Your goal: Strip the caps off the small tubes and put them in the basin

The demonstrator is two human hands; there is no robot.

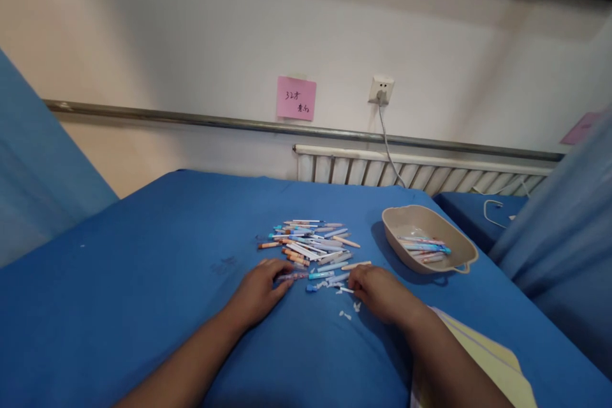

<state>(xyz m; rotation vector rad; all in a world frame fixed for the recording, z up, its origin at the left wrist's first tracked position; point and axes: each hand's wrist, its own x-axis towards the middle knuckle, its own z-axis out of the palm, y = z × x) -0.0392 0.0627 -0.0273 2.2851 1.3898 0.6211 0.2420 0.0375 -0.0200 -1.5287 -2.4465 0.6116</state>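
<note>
A loose pile of pens in orange, white, grey and blue lies on the blue cloth, with both hands at its near edge. My left hand has its thumb and fingers closed around the end of a pinkish patterned pen. A teal pen piece lies in line with it. My right hand is closed, fingertips down, with a thin white stick poking out from under them. Small white bits and a blue cap-like piece lie between and below the hands.
A beige basin holding several pens stands to the right of the pile. Yellowish sheets lie under my right forearm. Behind the bed are a radiator, a wall rail and a plugged-in cable. Blue curtains hang at both sides.
</note>
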